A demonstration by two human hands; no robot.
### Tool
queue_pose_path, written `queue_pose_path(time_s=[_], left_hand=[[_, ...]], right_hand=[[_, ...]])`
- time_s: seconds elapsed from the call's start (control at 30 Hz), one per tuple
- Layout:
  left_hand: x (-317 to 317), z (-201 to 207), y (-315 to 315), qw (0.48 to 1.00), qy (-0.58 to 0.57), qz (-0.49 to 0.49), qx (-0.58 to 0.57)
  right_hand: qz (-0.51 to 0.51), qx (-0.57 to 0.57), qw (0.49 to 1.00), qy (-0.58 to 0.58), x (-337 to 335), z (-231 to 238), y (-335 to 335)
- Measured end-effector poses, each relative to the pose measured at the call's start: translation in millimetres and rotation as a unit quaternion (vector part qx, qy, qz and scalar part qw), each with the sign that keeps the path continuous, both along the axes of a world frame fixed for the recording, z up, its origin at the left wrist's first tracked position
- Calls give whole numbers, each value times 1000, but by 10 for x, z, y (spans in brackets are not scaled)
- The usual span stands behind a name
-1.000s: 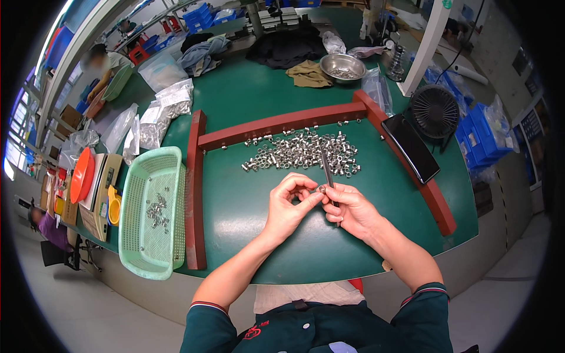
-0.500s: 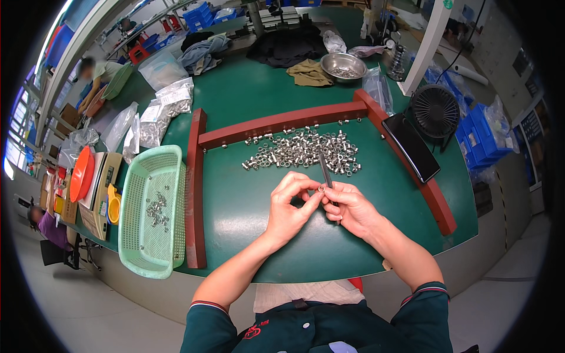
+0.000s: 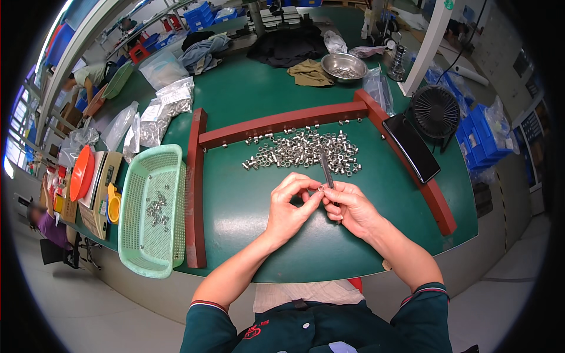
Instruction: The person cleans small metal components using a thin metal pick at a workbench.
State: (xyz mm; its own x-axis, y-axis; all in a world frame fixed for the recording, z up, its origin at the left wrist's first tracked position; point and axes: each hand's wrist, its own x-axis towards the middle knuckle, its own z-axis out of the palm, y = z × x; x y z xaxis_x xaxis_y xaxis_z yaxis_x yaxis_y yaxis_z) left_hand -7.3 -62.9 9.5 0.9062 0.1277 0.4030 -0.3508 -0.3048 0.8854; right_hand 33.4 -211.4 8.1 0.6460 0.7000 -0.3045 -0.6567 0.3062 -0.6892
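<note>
My left hand [image 3: 289, 203] pinches a small metal ring [image 3: 321, 189] between thumb and fingertips, just in front of the pile. Closed around a slim dark tool [image 3: 326, 169], my right hand [image 3: 350, 207] meets the left at the ring; its thumb and finger are also close against the ring. The tool points away from me, its far end reaching the near side of a pile of small silvery metal rings [image 3: 300, 148]. What kind of tool it is cannot be made out.
Red-brown bars [image 3: 282, 125] frame the pile on three sides. A green mesh basket [image 3: 130, 235] with some metal pieces stands left. A black phone [image 3: 412, 147] leans on the right bar beside a fan [image 3: 434, 112]. A steel bowl [image 3: 343, 60] sits behind.
My hands stay almost in place. The slim tool's far end has shifted very slightly to the right. A person at the far left has bent lower.
</note>
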Motion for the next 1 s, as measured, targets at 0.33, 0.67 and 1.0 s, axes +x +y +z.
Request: queue_pose_path(time_s=[0.33, 0.67, 1.0], left_hand=[[10, 15, 14, 998, 44, -7, -34], [73, -20, 259, 828, 207, -142, -502], [96, -22, 278, 835, 205, -135, -492]], right_hand=[[-16, -40, 999, -28, -4, -7, 9], [-236, -388, 587, -670, 61, 338, -151], [-228, -404, 526, -713, 18, 319, -119]])
